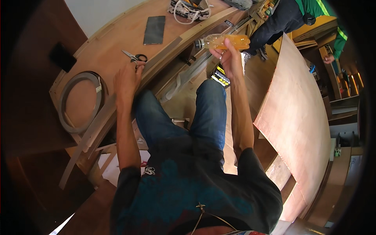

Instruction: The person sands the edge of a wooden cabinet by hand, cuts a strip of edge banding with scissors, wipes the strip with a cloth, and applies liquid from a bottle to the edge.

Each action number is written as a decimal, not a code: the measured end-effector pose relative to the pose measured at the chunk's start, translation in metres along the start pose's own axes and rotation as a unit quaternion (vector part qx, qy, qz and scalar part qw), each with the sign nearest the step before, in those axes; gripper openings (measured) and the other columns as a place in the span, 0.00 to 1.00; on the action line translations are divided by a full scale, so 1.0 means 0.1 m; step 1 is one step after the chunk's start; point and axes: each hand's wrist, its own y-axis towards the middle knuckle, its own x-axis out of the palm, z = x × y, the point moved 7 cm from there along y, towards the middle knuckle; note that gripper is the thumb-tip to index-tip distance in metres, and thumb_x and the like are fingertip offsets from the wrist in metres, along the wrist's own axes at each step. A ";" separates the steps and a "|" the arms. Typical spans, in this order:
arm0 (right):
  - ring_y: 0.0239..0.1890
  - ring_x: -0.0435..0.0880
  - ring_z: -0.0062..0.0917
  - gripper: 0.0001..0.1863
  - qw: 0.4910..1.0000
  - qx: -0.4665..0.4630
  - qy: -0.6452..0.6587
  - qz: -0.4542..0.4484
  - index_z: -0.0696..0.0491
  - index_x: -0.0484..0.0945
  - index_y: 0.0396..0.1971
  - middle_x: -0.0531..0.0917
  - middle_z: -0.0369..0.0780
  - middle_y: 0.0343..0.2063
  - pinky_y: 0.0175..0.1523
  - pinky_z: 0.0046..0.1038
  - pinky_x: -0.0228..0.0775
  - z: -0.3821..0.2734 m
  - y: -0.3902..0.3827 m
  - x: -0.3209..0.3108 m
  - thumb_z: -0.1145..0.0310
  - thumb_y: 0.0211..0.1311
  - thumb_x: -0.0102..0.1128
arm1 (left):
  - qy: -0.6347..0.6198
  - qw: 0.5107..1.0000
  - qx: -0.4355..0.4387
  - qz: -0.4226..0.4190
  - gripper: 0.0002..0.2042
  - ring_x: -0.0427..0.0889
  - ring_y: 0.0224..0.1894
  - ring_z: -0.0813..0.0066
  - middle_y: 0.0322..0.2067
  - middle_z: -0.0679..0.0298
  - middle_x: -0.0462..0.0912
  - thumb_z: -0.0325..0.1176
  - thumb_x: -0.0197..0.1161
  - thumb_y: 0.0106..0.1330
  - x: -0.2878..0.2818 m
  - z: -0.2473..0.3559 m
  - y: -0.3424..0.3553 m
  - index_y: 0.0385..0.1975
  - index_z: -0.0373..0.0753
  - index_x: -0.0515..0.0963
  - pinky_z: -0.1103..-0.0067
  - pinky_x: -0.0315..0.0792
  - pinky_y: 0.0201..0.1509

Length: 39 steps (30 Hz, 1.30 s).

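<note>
Room is left on tabletop [117,37] beside grey panel [154,30]; nearer, passage is blocked by scissors [141,57] and coiled strip [64,111], rightward by plywood sheet [293,102].

The single head view looks steeply down from the wearer's head, beside the bench [117,36], upright and very wide, the bench's edge bowed into a curve. Closest is the shirt [184,188], right of the bench's near end; the hands [232,64] come farther out, then a co-worker [284,17], right of the bench's far end.
</note>
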 end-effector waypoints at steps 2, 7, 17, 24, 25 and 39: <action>0.43 0.82 0.34 0.19 1.000 -0.002 -0.027 -0.009 0.59 0.68 0.48 0.79 0.44 0.43 0.48 0.38 0.79 -0.02 0.16 0.02 0.63 0.64 0.59 | -0.002 1.000 -0.004 -0.003 0.10 0.82 0.38 0.53 0.34 0.55 0.84 0.40 0.58 0.64 0.01 0.03 0.02 0.40 0.47 0.84 0.65 0.73 0.41; 0.42 0.82 0.32 0.22 0.993 -0.014 -0.118 -0.029 0.61 0.69 0.48 0.79 0.45 0.42 0.44 0.35 0.81 -0.04 0.39 0.11 0.63 0.61 0.62 | -0.019 1.000 -0.004 -0.001 0.10 0.83 0.38 0.55 0.33 0.55 0.84 0.39 0.58 0.64 0.06 0.05 0.05 0.40 0.47 0.84 0.67 0.73 0.41; 0.42 0.83 0.34 0.21 0.967 -0.008 -0.241 -0.080 0.62 0.70 0.47 0.79 0.47 0.43 0.46 0.36 0.81 -0.06 0.68 0.49 0.63 0.61 0.62 | -0.021 0.999 -0.013 -0.019 0.10 0.82 0.38 0.53 0.34 0.55 0.84 0.40 0.59 0.64 0.10 -0.01 0.08 0.39 0.47 0.84 0.64 0.73 0.41; 0.38 0.84 0.36 0.20 0.978 0.022 -0.199 -0.066 0.64 0.71 0.45 0.80 0.48 0.40 0.42 0.35 0.82 0.19 0.96 0.39 0.66 0.59 0.61 | -0.031 0.999 -0.024 -0.026 0.10 0.83 0.38 0.53 0.34 0.55 0.84 0.40 0.58 0.64 0.13 -0.06 0.15 0.38 0.47 0.84 0.63 0.74 0.42; 0.38 0.84 0.36 0.20 0.977 0.030 -0.199 -0.064 0.64 0.71 0.45 0.80 0.49 0.40 0.43 0.35 0.82 0.22 0.98 0.39 0.66 0.59 0.60 | -0.033 0.999 -0.027 -0.029 0.10 0.83 0.38 0.53 0.34 0.54 0.84 0.39 0.59 0.63 0.15 -0.07 0.15 0.38 0.46 0.83 0.63 0.75 0.43; 0.38 0.84 0.35 0.18 0.965 0.078 -0.244 -0.047 0.61 0.70 0.46 0.80 0.48 0.40 0.43 0.37 0.81 0.42 1.20 0.22 0.67 0.60 0.59 | -0.075 0.997 -0.003 -0.002 0.10 0.83 0.35 0.53 0.29 0.53 0.84 0.38 0.58 0.65 0.16 -0.14 0.16 0.39 0.46 0.83 0.63 0.74 0.40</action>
